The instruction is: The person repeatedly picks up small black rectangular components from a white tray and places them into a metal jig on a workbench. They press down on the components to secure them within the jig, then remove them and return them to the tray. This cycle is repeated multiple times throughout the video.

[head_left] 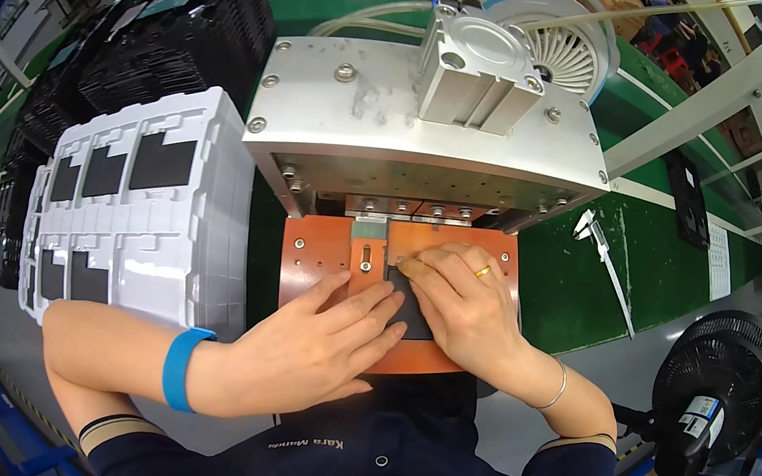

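Two hands (389,325) on orange fixture plate (322,255), green bench (575,281).

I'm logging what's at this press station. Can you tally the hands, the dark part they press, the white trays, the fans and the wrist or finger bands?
Hands: 2, left hand, right hand
Dark flat part: 1
White tray stacks: 1
Black fan: 1
Blue wristband: 1
Bracelet: 1
Ring: 1
Total: 8
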A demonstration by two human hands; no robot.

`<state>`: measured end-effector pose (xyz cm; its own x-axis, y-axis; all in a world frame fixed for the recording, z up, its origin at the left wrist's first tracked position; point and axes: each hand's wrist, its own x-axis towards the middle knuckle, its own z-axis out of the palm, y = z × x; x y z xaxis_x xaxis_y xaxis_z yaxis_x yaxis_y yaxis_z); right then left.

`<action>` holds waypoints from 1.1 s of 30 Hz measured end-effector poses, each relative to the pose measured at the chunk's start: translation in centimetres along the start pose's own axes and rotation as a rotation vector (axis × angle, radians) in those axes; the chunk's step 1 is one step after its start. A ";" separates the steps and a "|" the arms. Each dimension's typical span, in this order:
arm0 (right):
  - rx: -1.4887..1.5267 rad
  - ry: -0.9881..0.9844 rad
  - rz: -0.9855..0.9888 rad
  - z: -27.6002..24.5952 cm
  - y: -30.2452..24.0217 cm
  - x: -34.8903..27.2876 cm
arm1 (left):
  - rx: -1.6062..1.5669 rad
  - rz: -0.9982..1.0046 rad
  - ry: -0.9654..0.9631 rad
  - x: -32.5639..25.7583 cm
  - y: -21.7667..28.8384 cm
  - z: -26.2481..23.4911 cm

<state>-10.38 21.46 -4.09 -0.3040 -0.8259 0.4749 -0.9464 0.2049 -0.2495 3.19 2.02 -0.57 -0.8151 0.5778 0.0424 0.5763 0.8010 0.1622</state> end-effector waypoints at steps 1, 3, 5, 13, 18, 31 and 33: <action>0.000 -0.004 0.001 0.0 -0.1 0.0 | -0.006 0.000 -0.008 -0.1 0.0 -0.2; -0.003 -0.020 0.097 -0.1 -0.4 0.3 | -0.012 -0.004 -0.008 -0.1 0.0 -0.2; -0.008 -0.026 0.126 -0.1 -0.4 0.1 | -0.019 -0.005 -0.004 -0.1 -0.1 -0.1; -0.024 -0.040 0.092 -0.3 -0.2 0.0 | -0.030 -0.016 -0.007 0.0 -0.3 -0.2; 0.156 0.001 0.217 -3.4 -1.0 -2.1 | -0.093 -0.042 -0.005 -0.3 -0.3 -0.1; 0.132 -0.027 0.140 -1.9 2.0 -1.2 | -0.105 -0.110 0.046 1.1 -2.8 -0.1; 0.134 -0.030 0.132 -1.8 2.2 -1.0 | -0.119 -0.106 0.050 1.1 -3.1 0.2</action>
<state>-12.36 23.66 -3.63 -0.4195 -0.8122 0.4053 -0.8749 0.2427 -0.4192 0.47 0.19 -1.22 -0.8748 0.4797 0.0675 0.4778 0.8314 0.2836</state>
